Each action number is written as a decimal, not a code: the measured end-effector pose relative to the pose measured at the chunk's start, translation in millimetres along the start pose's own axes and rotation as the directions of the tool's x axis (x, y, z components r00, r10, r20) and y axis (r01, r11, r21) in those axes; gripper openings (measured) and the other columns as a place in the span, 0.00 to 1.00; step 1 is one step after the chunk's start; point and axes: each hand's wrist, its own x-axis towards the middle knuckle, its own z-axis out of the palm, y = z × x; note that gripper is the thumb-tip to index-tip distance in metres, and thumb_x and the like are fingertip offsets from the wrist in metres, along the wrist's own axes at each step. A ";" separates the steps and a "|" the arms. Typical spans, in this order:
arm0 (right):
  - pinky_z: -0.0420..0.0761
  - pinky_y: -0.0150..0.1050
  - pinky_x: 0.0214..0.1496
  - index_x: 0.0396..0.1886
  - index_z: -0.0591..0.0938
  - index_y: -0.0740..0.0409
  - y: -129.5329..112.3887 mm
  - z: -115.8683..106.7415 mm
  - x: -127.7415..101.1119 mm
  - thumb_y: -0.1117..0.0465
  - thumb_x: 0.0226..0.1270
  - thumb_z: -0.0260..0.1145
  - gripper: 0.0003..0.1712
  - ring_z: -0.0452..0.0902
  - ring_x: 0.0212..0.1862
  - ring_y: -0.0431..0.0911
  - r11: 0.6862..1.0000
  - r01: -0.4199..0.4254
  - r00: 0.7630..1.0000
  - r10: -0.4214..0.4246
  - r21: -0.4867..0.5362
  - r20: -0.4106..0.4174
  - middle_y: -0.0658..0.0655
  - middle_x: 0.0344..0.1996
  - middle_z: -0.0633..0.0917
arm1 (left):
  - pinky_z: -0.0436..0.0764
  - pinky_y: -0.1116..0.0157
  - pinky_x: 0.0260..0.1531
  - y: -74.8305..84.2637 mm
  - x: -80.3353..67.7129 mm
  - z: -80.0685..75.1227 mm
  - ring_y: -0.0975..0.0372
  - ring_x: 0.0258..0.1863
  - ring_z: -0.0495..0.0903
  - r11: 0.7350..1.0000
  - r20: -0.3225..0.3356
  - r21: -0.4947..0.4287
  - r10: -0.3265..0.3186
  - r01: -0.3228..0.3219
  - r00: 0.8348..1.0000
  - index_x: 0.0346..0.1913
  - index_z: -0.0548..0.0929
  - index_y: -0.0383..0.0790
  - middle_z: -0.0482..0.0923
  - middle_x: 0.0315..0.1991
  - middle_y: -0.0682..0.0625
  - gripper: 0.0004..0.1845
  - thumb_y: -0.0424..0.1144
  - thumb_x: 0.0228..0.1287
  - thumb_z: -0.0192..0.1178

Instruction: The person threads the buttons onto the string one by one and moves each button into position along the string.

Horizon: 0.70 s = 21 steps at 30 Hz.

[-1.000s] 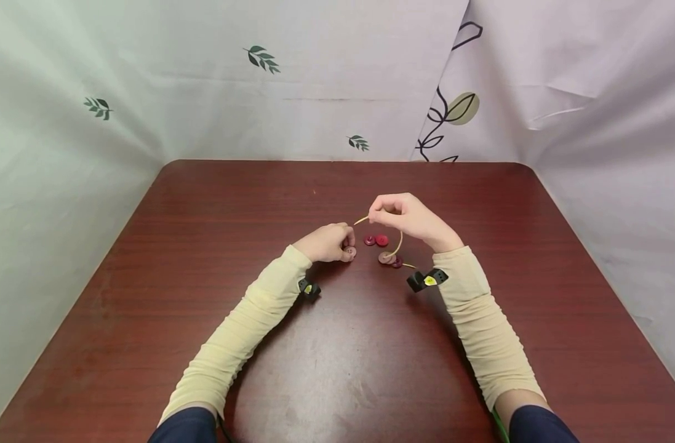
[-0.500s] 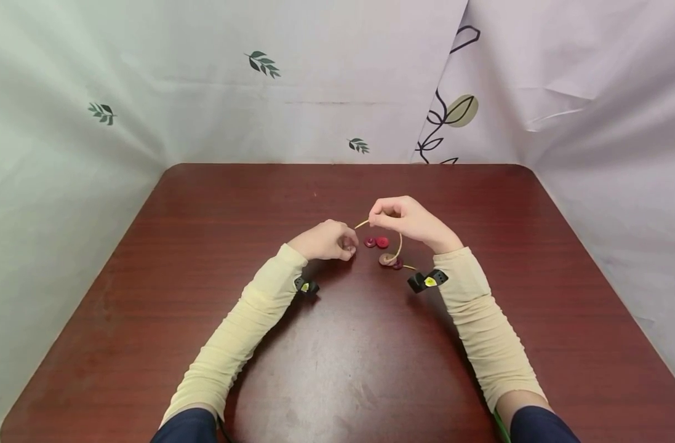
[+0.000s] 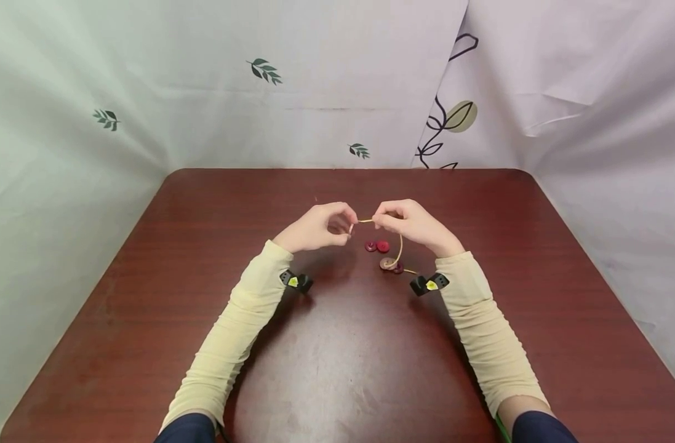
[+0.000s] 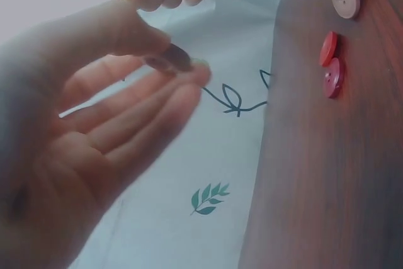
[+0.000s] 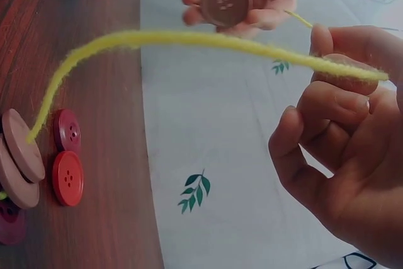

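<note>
A brown button point(image 5: 225, 3) sits pinched between the thumb and fingertips of the left hand point(image 3: 317, 226), raised above the table point(image 3: 149, 264) and facing the free tip of the yarn point(image 5: 189, 40). The right hand point(image 3: 409, 223) pinches that yellow yarn near its tip, fingers curled round it. From there the yarn curves down to threaded buttons point(image 5: 19, 155) lying on the table. Just beside them lie two loose red buttons point(image 3: 377, 247), touching each other, between the two hands.

Yellow yarn point(image 5: 189, 39), brown button point(image 5: 223, 3), red btns point(image 3: 377, 247).
</note>
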 end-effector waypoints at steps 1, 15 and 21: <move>0.62 0.33 0.23 0.33 0.81 0.63 0.1 0.0 -0.2 0.58 0.69 0.61 0.12 0.63 0.22 0.40 1.000 0.000 1.000 0.000 0.003 -0.001 0.51 0.19 0.73 | 0.83 0.65 0.46 0.6 0.1 0.1 0.54 0.42 0.85 1.000 -0.010 -0.023 0.002 -0.003 1.000 0.45 0.76 0.34 0.81 0.41 0.38 0.14 0.26 0.55 0.61; 0.62 0.33 0.23 0.32 0.81 0.62 -1.8 1.5 -1.2 0.58 0.69 0.61 0.11 0.63 0.22 0.40 1.000 0.018 1.000 -0.018 0.021 0.008 0.58 0.21 0.74 | 0.83 0.65 0.49 4.6 -0.5 0.2 0.56 0.43 0.85 0.988 -0.099 -0.132 0.063 -0.075 0.993 0.44 0.74 0.33 0.80 0.41 0.42 0.15 0.22 0.55 0.64; 0.65 0.33 0.27 0.32 0.81 0.63 -2.6 3.2 -0.6 0.59 0.70 0.61 0.11 0.67 0.24 0.42 1.000 0.016 0.999 -0.016 0.023 0.028 0.49 0.20 0.75 | 0.83 0.65 0.49 5.8 -0.9 0.4 0.57 0.42 0.85 0.986 -0.113 -0.136 0.081 -0.096 0.990 0.43 0.74 0.33 0.80 0.40 0.41 0.15 0.20 0.53 0.64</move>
